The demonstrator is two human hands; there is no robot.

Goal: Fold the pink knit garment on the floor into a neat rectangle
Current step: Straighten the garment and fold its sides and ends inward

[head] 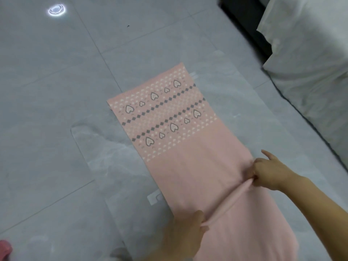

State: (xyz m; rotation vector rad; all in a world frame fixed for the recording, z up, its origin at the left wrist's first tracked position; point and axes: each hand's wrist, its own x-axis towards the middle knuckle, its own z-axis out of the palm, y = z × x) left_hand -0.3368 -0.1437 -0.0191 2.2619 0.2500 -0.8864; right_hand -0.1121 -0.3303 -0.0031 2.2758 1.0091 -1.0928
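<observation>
The pink knit garment lies as a long strip on the grey tiled floor, running from the upper middle to the bottom right. Its far half carries white hearts and rows of grey diamonds; the near half is plain pink. A raised pleat of fabric crosses the plain part between my two hands. My left hand pinches the pleat at the strip's left edge. My right hand pinches the other end at the right edge, with one finger pointing away. The garment's near end runs out of the picture.
White bedding hangs over a dark bed frame at the upper right, close to the garment's right side. A pink object shows at the bottom left corner. A lamp's reflection shines on the tiles at upper left.
</observation>
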